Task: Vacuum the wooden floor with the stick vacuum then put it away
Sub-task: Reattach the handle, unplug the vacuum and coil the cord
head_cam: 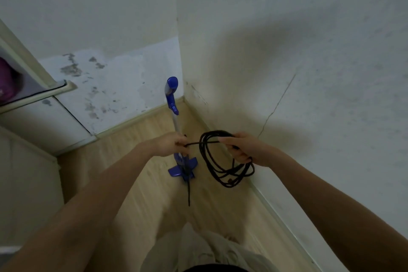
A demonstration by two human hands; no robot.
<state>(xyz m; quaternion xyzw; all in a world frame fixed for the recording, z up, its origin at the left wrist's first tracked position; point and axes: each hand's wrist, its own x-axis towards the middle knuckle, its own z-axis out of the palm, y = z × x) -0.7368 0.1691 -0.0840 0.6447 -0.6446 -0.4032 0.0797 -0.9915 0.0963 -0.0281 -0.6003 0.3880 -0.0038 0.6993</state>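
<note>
Wooden floor (136, 137), wall corner: stick vacuum (176, 126) stands upright, long axis vertical. Left hand (171, 144) pinches cord (223, 161) strand beside shaft; right hand (245, 148) grips coiled loops, level, rightward. Next loop likely feeds left to right.

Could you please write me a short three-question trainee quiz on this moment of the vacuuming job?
1. True or false: the blue stick vacuum with the silver tube lies flat on the pale wooden floor.
2. Which hand holds the coiled loops of black power cord? A) left hand B) right hand C) neither
3. Fill in: the vacuum stands in the ___ where two white walls meet.

Key:
1. False; it stands upright.
2. B; the right hand grips the coil, while the left hand pinches the strand leading to it.
3. corner.
</note>
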